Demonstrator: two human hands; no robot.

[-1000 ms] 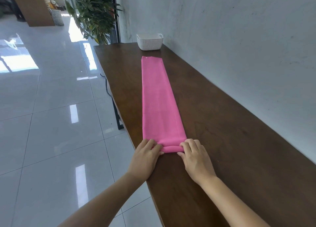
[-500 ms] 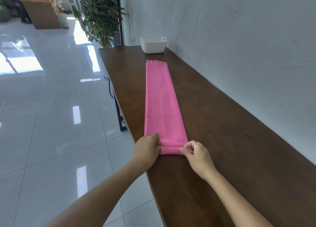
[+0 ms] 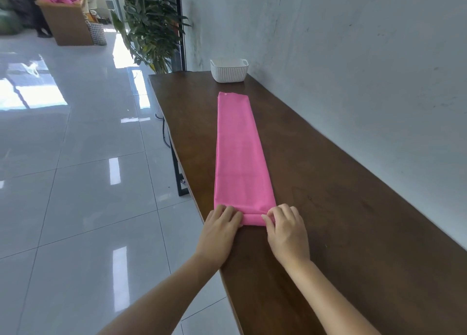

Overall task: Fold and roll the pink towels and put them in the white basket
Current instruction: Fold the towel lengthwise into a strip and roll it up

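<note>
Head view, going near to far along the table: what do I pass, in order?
left hand and right hand together on the rolled near end → pink towel lying flat → white basket → plant past the table's far end.

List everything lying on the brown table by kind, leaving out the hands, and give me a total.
pink towel: 1
white basket: 1
Total: 2

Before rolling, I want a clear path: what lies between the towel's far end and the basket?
Head view: only bare table between the towel and the basket.
</note>
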